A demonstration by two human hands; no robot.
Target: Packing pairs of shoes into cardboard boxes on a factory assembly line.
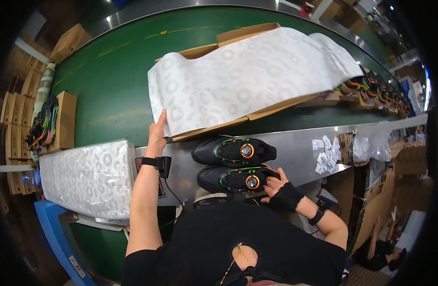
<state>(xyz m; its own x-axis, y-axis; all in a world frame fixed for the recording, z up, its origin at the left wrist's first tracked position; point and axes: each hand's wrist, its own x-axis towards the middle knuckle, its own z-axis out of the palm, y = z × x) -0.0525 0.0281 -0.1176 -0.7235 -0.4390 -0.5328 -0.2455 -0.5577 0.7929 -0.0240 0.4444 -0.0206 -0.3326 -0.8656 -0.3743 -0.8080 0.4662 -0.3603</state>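
Observation:
Two black cycling shoes with orange-ringed dials and green trim lie side by side on the metal bench: the farther shoe point(233, 150) and the nearer shoe point(231, 178). My right hand point(280, 190), in a black fingerless glove, grips the nearer shoe at its heel, fingers at the opening. Beyond them, white patterned tissue paper point(238, 81) drapes over an open cardboard box point(247, 32), hiding its inside. At the left front corner my left hand point(158, 132) holds the paper's edge against the box, fingers pointing away from me.
A plastic-wrapped stack of tissue paper point(85, 176) stands at left. The green conveyor point(109, 81) runs behind the metal bench point(297, 150). Small white labels point(327, 155) lie at right. More shoes point(378, 90) line the far right, and brown boxes point(18, 119) are stacked far left.

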